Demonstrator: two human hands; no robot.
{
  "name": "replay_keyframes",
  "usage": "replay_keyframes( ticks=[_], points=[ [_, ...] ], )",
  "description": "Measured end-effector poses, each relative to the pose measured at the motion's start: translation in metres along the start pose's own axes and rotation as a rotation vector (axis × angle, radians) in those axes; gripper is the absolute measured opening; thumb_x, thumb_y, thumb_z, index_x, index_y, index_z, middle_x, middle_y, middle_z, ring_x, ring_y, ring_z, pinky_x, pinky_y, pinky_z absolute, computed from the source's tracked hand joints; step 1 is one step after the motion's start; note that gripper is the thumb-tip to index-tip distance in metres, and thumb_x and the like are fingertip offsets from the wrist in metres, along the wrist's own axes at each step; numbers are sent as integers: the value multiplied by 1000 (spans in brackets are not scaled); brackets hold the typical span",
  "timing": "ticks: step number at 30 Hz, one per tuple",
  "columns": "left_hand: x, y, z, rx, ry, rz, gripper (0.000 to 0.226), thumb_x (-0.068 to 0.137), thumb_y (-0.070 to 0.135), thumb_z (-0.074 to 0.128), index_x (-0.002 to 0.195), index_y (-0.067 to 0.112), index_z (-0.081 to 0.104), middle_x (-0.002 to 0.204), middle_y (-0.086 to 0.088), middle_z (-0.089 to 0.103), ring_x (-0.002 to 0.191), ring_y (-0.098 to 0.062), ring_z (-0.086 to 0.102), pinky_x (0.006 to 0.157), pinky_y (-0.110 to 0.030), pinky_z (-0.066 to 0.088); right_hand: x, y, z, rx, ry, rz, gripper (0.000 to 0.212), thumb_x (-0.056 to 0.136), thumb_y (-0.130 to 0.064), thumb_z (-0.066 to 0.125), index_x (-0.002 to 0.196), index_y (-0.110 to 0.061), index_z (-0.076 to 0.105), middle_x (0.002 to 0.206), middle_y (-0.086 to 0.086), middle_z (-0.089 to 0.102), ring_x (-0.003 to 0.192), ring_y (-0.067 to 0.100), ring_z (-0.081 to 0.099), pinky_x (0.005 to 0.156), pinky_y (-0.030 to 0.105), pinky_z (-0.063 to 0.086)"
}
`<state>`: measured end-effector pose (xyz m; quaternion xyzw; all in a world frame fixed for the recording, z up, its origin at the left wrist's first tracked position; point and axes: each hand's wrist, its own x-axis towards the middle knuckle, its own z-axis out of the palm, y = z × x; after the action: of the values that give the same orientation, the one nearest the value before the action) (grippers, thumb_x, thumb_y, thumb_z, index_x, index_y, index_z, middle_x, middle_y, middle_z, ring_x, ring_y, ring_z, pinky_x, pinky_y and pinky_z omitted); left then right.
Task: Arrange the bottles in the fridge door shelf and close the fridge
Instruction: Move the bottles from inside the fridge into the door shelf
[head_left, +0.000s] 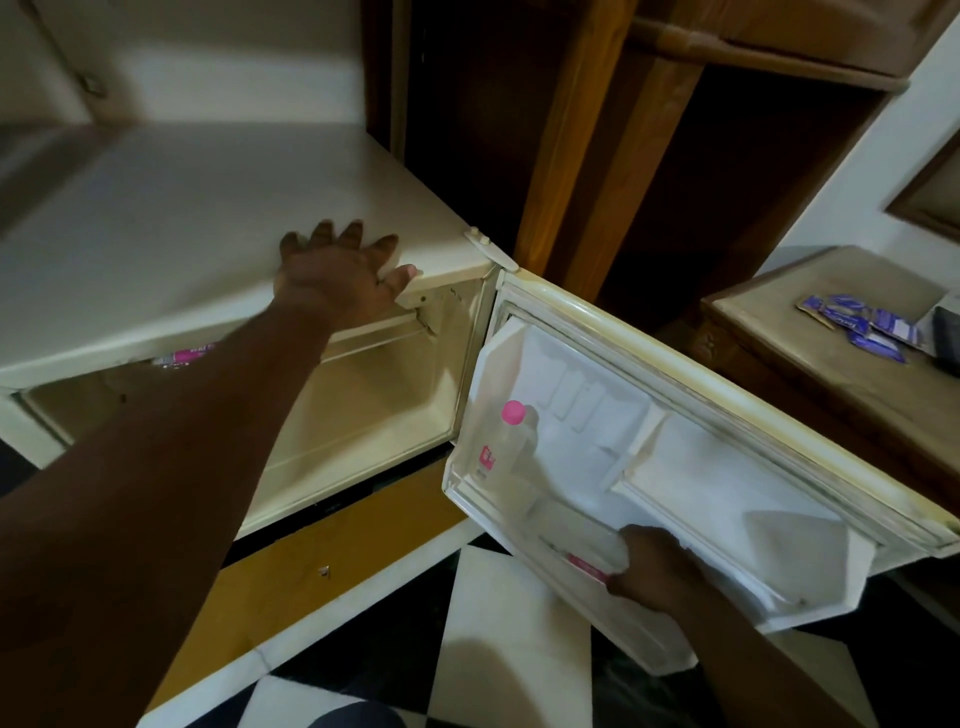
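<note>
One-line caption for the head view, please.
Left hand braces on cream mini-fridge top; right hand sets clear plastic bottle into open door shelf.

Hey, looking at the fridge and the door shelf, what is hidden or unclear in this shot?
- Head view: second bottle, partly covered by the right hand; cap and label unreadable.
- Pink item inside the fridge, hidden behind the left forearm and blurred.
- Label on the pink-capped bottle: too small.
- Left hand on the fridge top: motion-blurred.

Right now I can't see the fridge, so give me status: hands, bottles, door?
Left hand flat on fridge top. Right hand on clear bottle in door shelf. Pink-capped bottle upright in door. Door open, swing path unobstructed.
</note>
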<state>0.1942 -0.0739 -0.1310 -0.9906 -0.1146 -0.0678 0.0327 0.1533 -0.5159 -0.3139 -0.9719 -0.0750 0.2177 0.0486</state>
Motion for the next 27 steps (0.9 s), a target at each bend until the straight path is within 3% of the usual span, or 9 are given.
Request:
replay_keyframes(
  ticks=[3, 9, 12, 14, 18, 22, 27],
  points=[
    [-1, 1, -1, -2, 3, 2, 80, 90, 76, 8, 159, 37, 19, 168, -8, 20, 153, -38, 17, 117, -62, 18, -2, -5, -11, 300, 50, -44, 76, 79, -34, 77, 143, -16, 40, 135, 2, 51, 126, 24, 51, 92, 28, 45],
    [-3, 2, -4, -20, -11, -1, 79, 92, 75, 8, 160, 36, 17, 169, -7, 17, 154, -37, 14, 119, -62, 16, 1, -47, -1, 727, 287, -56, 60, 77, -20, 82, 129, -4, 56, 125, 12, 63, 117, 26, 58, 103, 39, 46],
    [-3, 2, -3, -22, -8, -1, 78, 92, 75, 9, 160, 37, 17, 169, -7, 17, 154, -37, 14, 119, -62, 15, 8, -67, -2, 933, 426, -128, 68, 74, -9, 83, 134, -5, 50, 131, 8, 56, 121, 21, 53, 108, 32, 41],
    [-2, 2, -1, -19, 0, -1, 78, 92, 75, 9, 159, 37, 18, 169, -8, 18, 154, -37, 14, 118, -62, 16, 15, -78, -3, 945, 523, -199, 63, 71, -6, 85, 126, -6, 54, 126, 8, 58, 118, 21, 54, 105, 19, 40],
    [0, 1, 0, -16, 2, -5, 78, 92, 75, 9, 159, 38, 18, 169, -7, 18, 154, -37, 15, 118, -62, 16, 24, -102, -4, 831, 614, -250, 48, 70, -11, 87, 106, -16, 55, 106, 4, 59, 103, 23, 57, 91, 35, 50],
    [0, 0, 2, -9, 6, -9, 78, 91, 76, 7, 159, 39, 17, 169, -6, 18, 155, -36, 14, 119, -61, 16, 38, -128, -5, 673, 705, -292, 42, 73, -11, 84, 107, -8, 60, 109, 9, 63, 105, 25, 57, 91, 32, 46],
    [1, 0, 4, -14, 0, -10, 78, 91, 75, 7, 159, 40, 17, 170, -4, 16, 155, -35, 13, 119, -61, 15, 47, -131, -6, 669, 719, -236, 47, 75, -6, 82, 116, -4, 59, 118, 16, 63, 113, 30, 58, 94, 32, 43]
  ],
)
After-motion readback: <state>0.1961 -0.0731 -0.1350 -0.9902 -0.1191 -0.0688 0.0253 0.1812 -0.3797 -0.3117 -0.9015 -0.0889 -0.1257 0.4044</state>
